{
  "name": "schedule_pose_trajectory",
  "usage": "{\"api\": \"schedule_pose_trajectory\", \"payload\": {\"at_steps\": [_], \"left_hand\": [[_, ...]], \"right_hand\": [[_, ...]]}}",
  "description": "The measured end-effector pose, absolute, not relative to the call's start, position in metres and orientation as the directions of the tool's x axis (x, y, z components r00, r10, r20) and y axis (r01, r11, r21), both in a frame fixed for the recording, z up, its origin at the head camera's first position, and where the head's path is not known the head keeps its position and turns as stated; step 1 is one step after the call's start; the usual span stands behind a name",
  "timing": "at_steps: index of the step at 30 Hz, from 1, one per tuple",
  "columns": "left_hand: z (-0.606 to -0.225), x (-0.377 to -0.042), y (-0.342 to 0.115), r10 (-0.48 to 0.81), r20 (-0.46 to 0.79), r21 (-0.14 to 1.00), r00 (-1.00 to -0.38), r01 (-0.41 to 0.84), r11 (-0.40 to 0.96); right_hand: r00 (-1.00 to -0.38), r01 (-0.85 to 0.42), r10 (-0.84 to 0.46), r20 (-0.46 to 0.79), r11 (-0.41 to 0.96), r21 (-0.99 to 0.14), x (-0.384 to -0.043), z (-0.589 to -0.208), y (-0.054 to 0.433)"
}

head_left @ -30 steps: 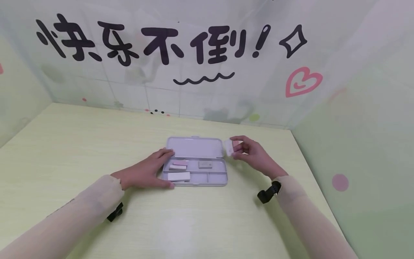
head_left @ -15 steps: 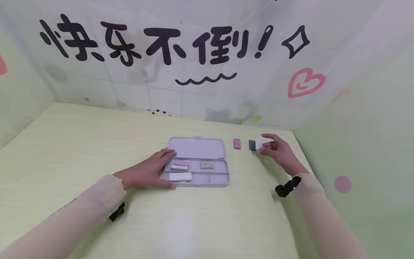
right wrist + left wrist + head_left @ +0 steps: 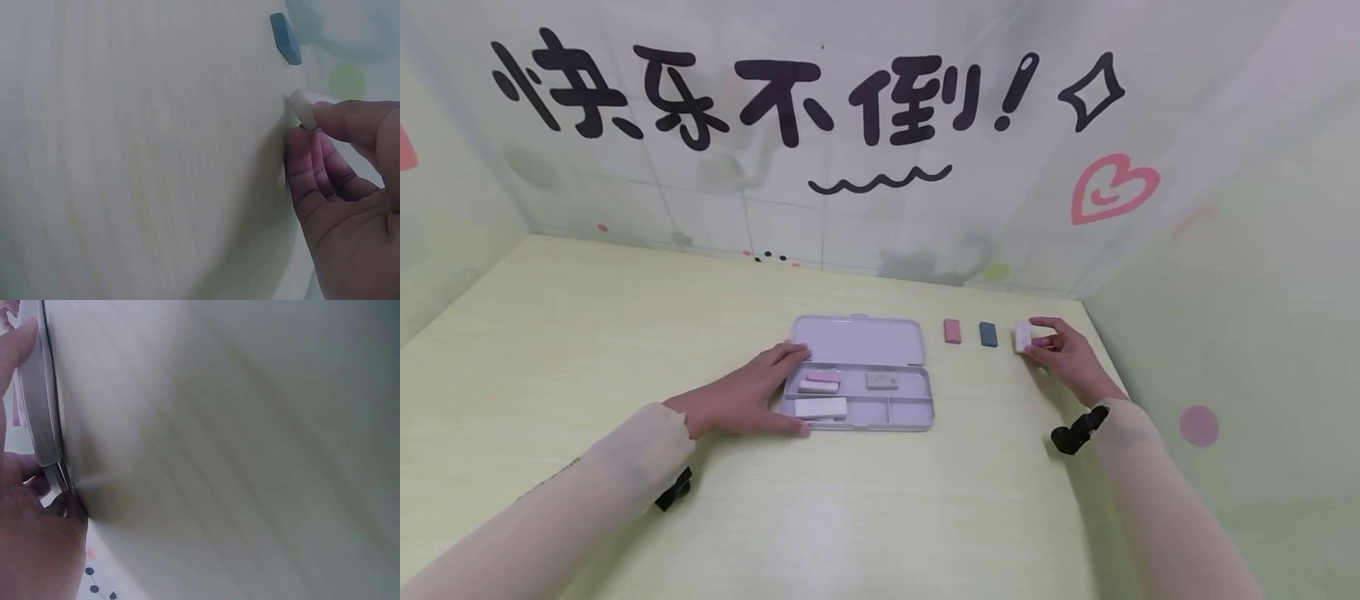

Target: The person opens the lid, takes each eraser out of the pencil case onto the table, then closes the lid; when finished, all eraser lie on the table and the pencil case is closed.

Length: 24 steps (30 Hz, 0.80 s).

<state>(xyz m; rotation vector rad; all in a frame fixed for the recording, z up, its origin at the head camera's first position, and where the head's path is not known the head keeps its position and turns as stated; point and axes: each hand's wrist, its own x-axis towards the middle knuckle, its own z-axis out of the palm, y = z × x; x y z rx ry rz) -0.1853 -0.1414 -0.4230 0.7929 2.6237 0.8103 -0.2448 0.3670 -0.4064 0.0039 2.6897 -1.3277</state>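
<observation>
A lavender pencil case lies with its lid folded back on the table. My left hand holds its left end, thumb at the near edge and fingers by the hinge; the left wrist view shows these fingers curled at the case's corner. A white eraser is pinched between the thumb and fingers of my right hand, at or just above the tabletop. To its left lie a blue eraser and a pink eraser, spaced in a row.
Inside the case's compartments are a pink-and-white block, a grey eraser and a large white block. A printed wall sheet stands behind the table, and a green side panel rises at the right.
My right hand has carried the white eraser rightward from beside the lid, past the pink and blue erasers, and lowered it to the row's right end. The left hand stays on the case.
</observation>
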Motion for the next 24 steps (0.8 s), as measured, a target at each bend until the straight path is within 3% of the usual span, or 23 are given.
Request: {"api": "schedule_pose_trajectory", "payload": {"at_steps": [24], "left_hand": [[-0.4214, -0.1841, -0.1419, 0.572, -0.121, 0.602, -0.811, 0.398, 0.692]], "right_hand": [[-0.982, 0.131, -0.009, -0.187, 0.684, -0.718, -0.2502, -0.4061, 0.3598]]}}
